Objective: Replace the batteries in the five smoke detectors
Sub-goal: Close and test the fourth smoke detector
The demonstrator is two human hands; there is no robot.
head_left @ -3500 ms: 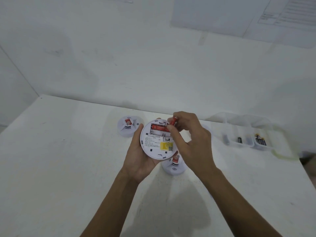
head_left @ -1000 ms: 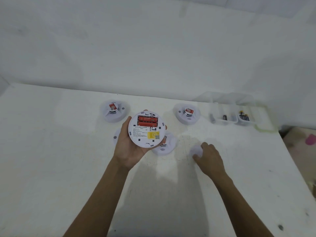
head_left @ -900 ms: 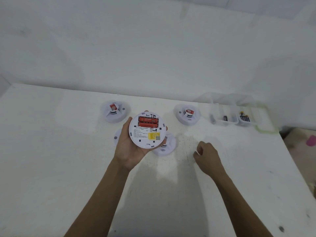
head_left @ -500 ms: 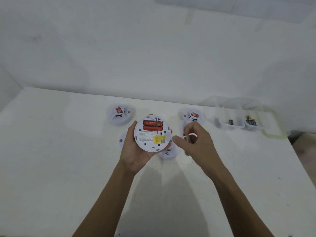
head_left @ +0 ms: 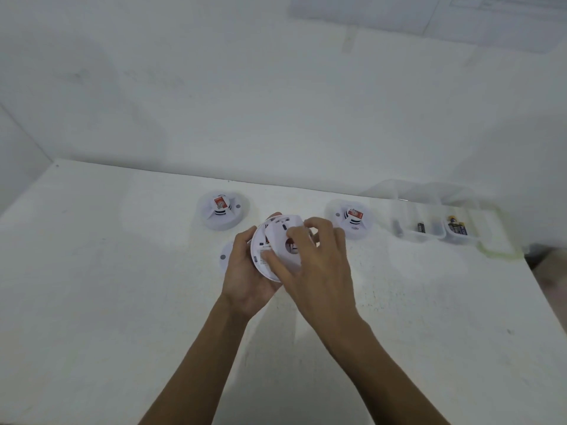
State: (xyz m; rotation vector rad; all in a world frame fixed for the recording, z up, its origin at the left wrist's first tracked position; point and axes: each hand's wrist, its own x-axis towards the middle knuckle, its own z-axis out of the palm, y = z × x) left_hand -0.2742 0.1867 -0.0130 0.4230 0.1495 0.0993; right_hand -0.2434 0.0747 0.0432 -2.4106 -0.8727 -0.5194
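Observation:
My left hand [head_left: 245, 271] grips a round white smoke detector [head_left: 260, 256] from below and the left, its back side facing me. My right hand [head_left: 316, 262] holds a round white back cover [head_left: 282, 243] flat against that back, thumb and fingers curled round its edge. A little red of the batteries shows through the cover's hole. Two other detectors stand on the table, one at the back left [head_left: 222, 213] and one at the back right [head_left: 352, 219], each with a red tag on top. Part of another white detector [head_left: 226, 259] peeks out left of my left hand.
A clear plastic tray [head_left: 435, 234] at the back right holds loose dark batteries [head_left: 421, 227] in its compartments. The white table [head_left: 107, 286] ends at a wall behind and drops off at the right edge.
My right hand picked the white cover off the table to the right, carried it over, and now holds it on the detector's back. The red batteries are now mostly covered.

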